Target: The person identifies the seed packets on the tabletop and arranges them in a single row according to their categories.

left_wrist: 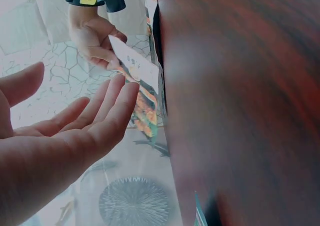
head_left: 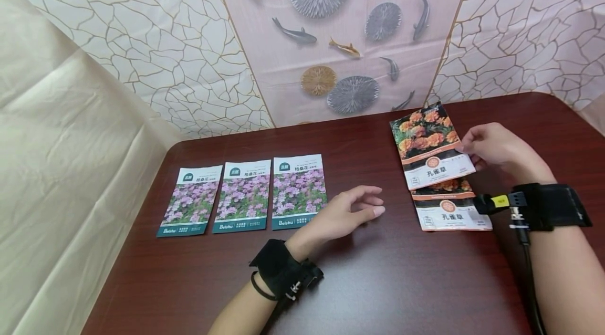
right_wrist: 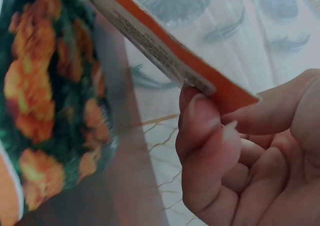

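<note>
My right hand pinches the right edge of a marigold seed packet, orange flowers above a white lower part. In the right wrist view, thumb and fingers grip the edge of this raised, tilted packet. Beneath it on the table lies a second marigold packet, its upper part mostly covered. My left hand hovers over the table with fingers loosely extended, holding nothing. It is nearest to a purple-flowered seed packet, whose lower right corner it partly hides in the head view.
Two more purple-flowered packets, one in the middle and one at the left, lie in the same row. All rest on a dark red-brown table. Behind the table hangs a patterned cloth; a pale cloth hangs at the left.
</note>
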### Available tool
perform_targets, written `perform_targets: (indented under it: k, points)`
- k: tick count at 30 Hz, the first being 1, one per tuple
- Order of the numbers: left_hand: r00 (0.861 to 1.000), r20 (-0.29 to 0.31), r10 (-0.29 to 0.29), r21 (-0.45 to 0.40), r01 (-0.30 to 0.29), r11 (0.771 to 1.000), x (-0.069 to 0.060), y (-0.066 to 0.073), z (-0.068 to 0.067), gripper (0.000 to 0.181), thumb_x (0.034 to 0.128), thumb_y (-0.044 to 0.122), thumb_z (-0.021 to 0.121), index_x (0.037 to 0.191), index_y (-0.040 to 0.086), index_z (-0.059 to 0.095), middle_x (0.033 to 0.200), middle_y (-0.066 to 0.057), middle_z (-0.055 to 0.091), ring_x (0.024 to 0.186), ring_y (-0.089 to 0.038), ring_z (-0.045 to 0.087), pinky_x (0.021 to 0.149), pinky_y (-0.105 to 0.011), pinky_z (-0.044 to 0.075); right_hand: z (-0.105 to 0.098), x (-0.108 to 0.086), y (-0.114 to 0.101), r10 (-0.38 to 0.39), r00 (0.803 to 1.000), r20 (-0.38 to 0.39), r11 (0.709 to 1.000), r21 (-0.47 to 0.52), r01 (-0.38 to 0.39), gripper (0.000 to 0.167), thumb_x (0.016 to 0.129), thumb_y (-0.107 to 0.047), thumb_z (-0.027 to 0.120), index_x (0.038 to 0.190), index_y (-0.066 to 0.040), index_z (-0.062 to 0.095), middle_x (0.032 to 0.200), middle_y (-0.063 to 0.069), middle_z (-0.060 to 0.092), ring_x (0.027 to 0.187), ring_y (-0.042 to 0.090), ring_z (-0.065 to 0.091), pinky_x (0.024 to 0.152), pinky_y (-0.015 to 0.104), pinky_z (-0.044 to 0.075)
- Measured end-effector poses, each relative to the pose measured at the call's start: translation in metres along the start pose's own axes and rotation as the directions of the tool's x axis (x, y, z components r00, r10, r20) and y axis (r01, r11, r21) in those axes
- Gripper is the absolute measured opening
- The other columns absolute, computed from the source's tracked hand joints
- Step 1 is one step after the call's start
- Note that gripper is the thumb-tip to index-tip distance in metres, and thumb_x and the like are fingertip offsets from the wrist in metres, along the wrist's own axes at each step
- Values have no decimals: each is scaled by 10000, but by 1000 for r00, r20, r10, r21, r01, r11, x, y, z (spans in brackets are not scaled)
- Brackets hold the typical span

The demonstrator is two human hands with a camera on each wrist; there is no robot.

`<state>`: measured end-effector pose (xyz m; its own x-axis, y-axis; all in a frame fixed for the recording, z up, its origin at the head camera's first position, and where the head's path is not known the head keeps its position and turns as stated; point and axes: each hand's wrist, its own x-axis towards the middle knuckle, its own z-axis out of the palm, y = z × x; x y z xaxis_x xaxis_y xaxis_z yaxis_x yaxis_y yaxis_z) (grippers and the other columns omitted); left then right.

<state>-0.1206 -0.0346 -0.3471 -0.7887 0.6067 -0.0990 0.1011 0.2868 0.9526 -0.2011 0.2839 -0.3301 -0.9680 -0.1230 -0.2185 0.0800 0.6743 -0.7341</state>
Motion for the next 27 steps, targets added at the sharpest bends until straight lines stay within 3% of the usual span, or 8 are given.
perform_targets:
  k: [5, 9, 14, 19, 27]
  points:
    - [998, -33, -49, -106, 45, 993, 3, -1, -1, 415, 924, 154, 555, 1312, 41, 460, 1126, -49, 602, 1000, -99, 584, 801, -267, 495, -1, -4, -12, -53, 998, -24, 999, -5, 53, 148, 941, -4, 431, 960, 133, 482, 759, 106, 579, 632, 200, 544, 513, 337, 490]
    - [995, -55, -83, -210, 69, 975, 5, -2, -3, 447, 929, 144, 545, 1343, 31, 419, 1177, -103, 576, 1038, -159, 576, 847, -329, 487, 1, -10, -25, -107, 994, -25, 994, -4, 107, 148, 943, -15, 452, 967, 126, 488, 754, 94, 573, 618, 185, 552, 522, 340, 505]
    - [990, -72, -120, -351, 87, 932, 6, -2, -7, 467, 942, 120, 515, 1378, 40, 369, 1239, -190, 531, 1102, -278, 543, 893, -368, 457, 6, -19, -43, -164, 986, -23, 986, 12, 164, 156, 944, -40, 474, 969, 113, 492, 733, 84, 578, 579, 175, 545, 517, 333, 501]
    - [984, -96, -150, -464, 89, 882, 6, -1, -13, 469, 953, 114, 489, 1389, 27, 339, 1264, -220, 498, 1115, -278, 533, 902, -363, 451, 14, -25, -57, -206, 978, -14, 978, 40, 207, 129, 938, -34, 487, 939, 95, 496, 705, 71, 597, 542, 161, 532, 502, 317, 489]
    - [983, -116, -141, -548, 55, 835, 5, 1, -24, 457, 971, 108, 442, 1398, 13, 306, 1345, -189, 420, 1177, -364, 456, 926, -408, 429, 28, -28, -69, -235, 971, 29, 967, 112, 231, 106, 920, -20, 516, 913, 86, 523, 661, 63, 556, 560, 167, 486, 513, 310, 462]
